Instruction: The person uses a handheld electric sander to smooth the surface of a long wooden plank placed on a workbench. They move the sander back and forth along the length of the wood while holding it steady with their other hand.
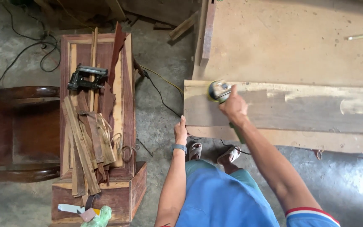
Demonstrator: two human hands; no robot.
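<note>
The right hand is wrapped tight around a handheld power sander with a yellow-and-silver head, which sits just above and left of the knuckles, its head pressed on the upper left corner of a long grey weathered wooden plank. That plank runs from the centre of the frame to the right edge, lying on a wide pale board workbench in the upper right. The left hand, with a blue-grey wristwatch on its wrist, grips the plank's left end, fingers curled over the edge.

At the lower left of the frame a small white paper scrap and a crumpled pale green plastic bag lie on a reddish-brown wooden box. One black nail gun rests on that box in the upper left, above a heap of thin wood offcut strips too tangled to count. Two sandalled feet stand on the grey concrete floor.
</note>
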